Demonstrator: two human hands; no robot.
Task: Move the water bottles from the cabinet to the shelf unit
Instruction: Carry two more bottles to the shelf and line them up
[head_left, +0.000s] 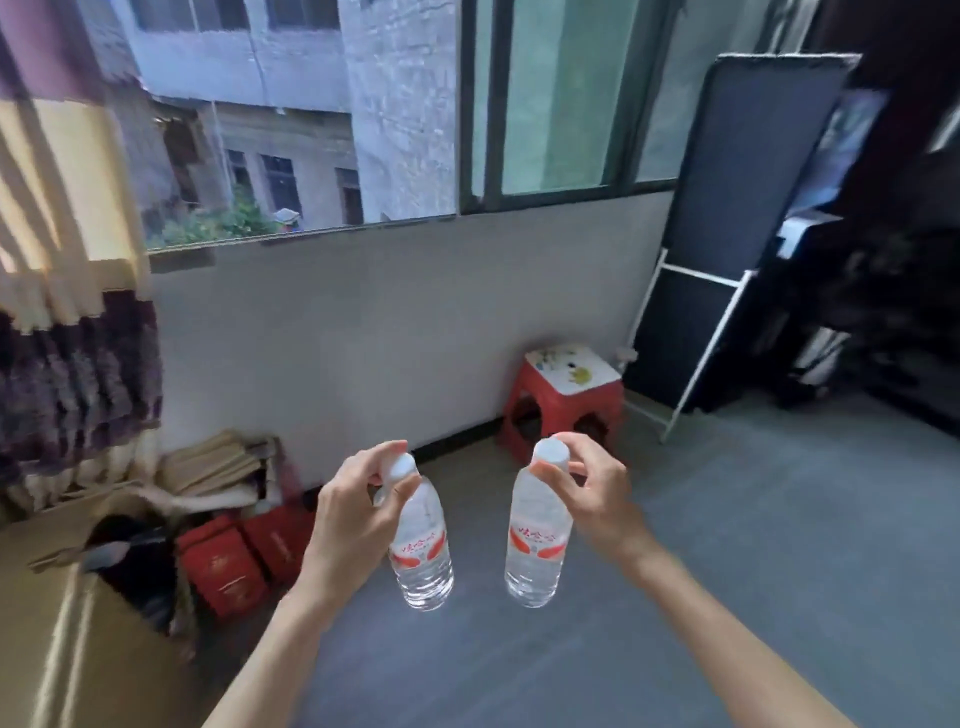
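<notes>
Hands (348, 512) (592, 493) pinching bottles (422, 551) (537, 545), necks gripped

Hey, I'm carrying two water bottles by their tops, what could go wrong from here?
1. Each hand, left and right, only pinches a bottle at the cap, so the left bottle or right bottle may slip or swing.
2. The bottles hang close together and might knock.
3. A red stool stands by the wall ahead, a possible trip point.
</notes>
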